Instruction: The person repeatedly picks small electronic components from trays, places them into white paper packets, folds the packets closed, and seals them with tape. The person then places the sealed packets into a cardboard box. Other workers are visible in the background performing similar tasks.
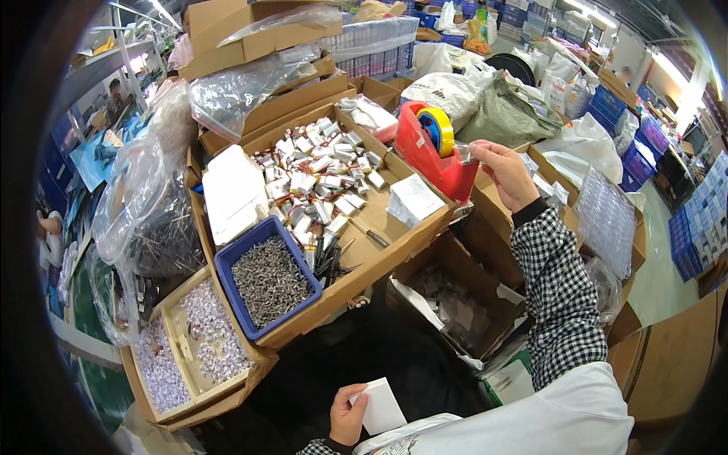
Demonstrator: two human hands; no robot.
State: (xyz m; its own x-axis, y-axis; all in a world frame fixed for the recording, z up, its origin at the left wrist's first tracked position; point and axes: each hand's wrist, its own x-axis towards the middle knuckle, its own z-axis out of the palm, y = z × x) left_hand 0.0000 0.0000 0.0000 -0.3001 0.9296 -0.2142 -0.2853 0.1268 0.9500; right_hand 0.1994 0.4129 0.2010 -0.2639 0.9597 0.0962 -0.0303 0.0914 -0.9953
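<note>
Right hand (504, 173) pinches tape end at red tape dispenser (434, 152); left hand (347, 415) grips small white box (381, 406). Pull tape steadily, tear cleanly against cutter.

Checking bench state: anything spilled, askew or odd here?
Nothing spilled. The red tape dispenser sits tilted on a cardboard box rim, looking precarious; right hand is at its cutter. Left hand holds a small white box.

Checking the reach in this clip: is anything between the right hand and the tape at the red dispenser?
Nothing visible. The right hand is already at the red tape dispenser, fingertips on the tape end by its blade. The left hand holds a small white box near the body.
</note>
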